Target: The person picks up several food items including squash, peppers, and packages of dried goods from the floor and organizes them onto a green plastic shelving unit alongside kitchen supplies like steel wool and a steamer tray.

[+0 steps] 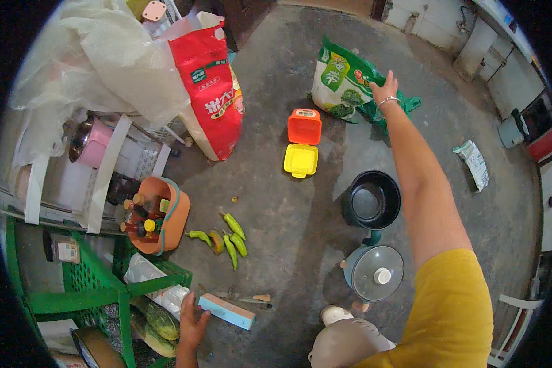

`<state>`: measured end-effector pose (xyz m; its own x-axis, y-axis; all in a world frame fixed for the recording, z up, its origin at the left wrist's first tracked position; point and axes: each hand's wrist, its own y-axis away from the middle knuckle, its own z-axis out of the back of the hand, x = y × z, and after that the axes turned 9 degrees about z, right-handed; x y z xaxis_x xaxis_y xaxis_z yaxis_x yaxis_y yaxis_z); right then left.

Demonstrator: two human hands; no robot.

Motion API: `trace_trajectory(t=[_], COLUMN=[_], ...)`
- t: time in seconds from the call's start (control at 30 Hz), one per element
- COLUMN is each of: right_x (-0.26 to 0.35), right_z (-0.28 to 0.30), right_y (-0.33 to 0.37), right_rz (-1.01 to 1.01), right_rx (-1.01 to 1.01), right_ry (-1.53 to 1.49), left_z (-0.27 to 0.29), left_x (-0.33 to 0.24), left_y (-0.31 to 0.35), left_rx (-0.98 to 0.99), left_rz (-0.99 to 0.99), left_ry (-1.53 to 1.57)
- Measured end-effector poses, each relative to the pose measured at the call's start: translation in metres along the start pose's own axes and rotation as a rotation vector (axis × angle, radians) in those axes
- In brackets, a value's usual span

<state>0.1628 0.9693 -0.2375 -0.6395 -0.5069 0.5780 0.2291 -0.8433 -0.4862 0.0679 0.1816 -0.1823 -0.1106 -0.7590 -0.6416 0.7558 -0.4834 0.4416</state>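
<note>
head view, the only feed i have out here. right hand point(384, 89) reaches to the upper right of the frame, at the side of a green-and-white bag point(349, 83). thumb and fingers look slightly apart against the film; i cannot tell whether any of it is pinched. the bag sits upper centre-right, its loose green end spread out past the wrist.

left hand point(192, 322) is at lower left, fingers loosely parted, nothing held that i can see. pale blue box point(227, 311) just beside it; contact uncertain from this angle.

handling notes, my judgement: gather a full fold of the film rather than one thin corner, since soft plastic probably slips or tears under a small pinch. take the weight low if the contents slump. mind the open orange container point(304, 127) with its yellow half point(300, 161), near the bag toward frame centre; a dragged bag could knock it.

dark pot point(372, 199) lies below the bag, left of the outstretched forearm (keep that elbow wide, i'd say). lidded pot point(377, 274) below that again. green peppers point(235, 245), left of centre, are well apart from the bag.
</note>
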Motion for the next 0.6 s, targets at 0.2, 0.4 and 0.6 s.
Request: trace_trajectory(t=[0.2,0.4,0.6], right_x=[0.036,0.074,0.201], right_z=[0.011,0.039,0.12], right_y=[0.01,0.029,0.066], right_rz=[-0.082,0.237,0.843], right_rx=[0.304,-0.042,-0.323], right_ry=[0.114,0.09,-0.254], left_z=[-0.004,-0.027,-0.05], left_x=[-0.007,-0.058,-0.136], left_y=[-0.003,-0.032,-0.04], left_rx=[-0.026,0.067,-0.003], left_rz=[0.007,-0.042,-0.285], left_ry=[0.049,0.173,0.033])
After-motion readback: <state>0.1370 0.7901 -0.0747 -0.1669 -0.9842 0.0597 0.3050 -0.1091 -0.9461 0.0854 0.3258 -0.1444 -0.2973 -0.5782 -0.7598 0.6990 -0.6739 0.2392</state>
